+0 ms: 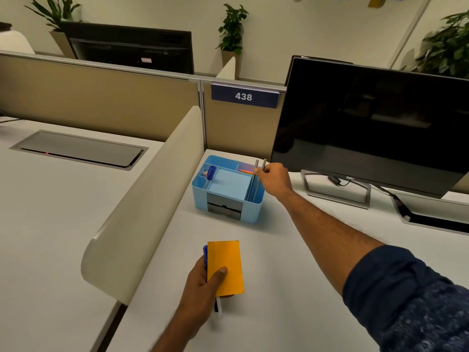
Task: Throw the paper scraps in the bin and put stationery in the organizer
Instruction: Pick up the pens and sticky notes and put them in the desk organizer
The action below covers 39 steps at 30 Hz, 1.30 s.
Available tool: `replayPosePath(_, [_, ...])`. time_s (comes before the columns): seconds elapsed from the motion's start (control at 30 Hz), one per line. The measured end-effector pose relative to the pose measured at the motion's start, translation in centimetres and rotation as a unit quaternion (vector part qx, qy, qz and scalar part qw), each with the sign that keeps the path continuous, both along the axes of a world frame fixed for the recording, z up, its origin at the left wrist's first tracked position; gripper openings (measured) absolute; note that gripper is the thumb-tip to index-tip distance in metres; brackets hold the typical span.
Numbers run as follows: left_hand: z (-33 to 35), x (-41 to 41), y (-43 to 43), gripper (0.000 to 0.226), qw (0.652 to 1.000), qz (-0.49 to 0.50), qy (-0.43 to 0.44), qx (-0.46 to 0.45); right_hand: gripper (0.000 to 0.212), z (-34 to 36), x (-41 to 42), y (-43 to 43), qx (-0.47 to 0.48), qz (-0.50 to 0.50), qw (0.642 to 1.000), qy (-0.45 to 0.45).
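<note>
While the right hand pinches two grey pens standing in the right slot of the blue organizer, lowering them straight before letting go seems wisest (the left hand grips a yellow notepad, with more items beneath).

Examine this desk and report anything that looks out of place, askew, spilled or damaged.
Nothing looks spilled or damaged. Two grey pens lean in the right compartment of the blue organizer, but the right hand pinches their tops. The left hand holds an orange notepad, not yet stowed.
</note>
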<state>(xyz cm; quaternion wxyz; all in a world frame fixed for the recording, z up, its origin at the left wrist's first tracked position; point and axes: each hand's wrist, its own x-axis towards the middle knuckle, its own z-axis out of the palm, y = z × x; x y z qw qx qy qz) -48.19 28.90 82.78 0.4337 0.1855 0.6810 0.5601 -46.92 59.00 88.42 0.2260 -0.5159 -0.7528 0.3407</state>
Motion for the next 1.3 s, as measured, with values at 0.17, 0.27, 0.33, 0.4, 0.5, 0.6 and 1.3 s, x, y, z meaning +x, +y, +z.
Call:
replayPosePath(0.17, [0.2,-0.2,0.2,0.052,1.0,-0.005,0.02,-0.001,0.029,0.2,0.8,0.0,0.011,-0.015,1.0,-0.016])
replayPosePath(0.27, [0.5,-0.2,0.4,0.054,1.0,-0.003,0.027,0.0,0.025,1.0,2.2,-0.1,0.035,-0.041,0.998,-0.009])
replayPosePath(0.33, [0.7,-0.2,0.5,0.054,0.999,-0.002,0.032,0.002,0.02,1.5,3.4,-0.9,0.043,-0.041,0.998,0.006])
replayPosePath(0.4, [1.0,-0.2,0.5,0.054,0.999,-0.005,0.033,0.007,0.015,1.9,4.4,-2.9,0.024,0.0,0.999,0.036])
replayPosePath(0.5, [1.5,-0.2,0.7,0.054,0.999,-0.008,0.035,0.017,0.017,2.2,5.8,-7.8,-0.076,0.119,0.987,0.081])
replayPosePath(0.6, [1.8,-0.2,0.8,0.063,0.999,-0.012,0.045,0.019,0.023,1.8,7.0,-12.7,-0.18,0.207,0.958,0.089])
replayPosePath(1.3, [3.1,0.0,1.8,0.027,0.999,0.003,-0.022,0.041,0.021,3.3,7.2,-8.0,-0.146,0.107,0.968,0.173])
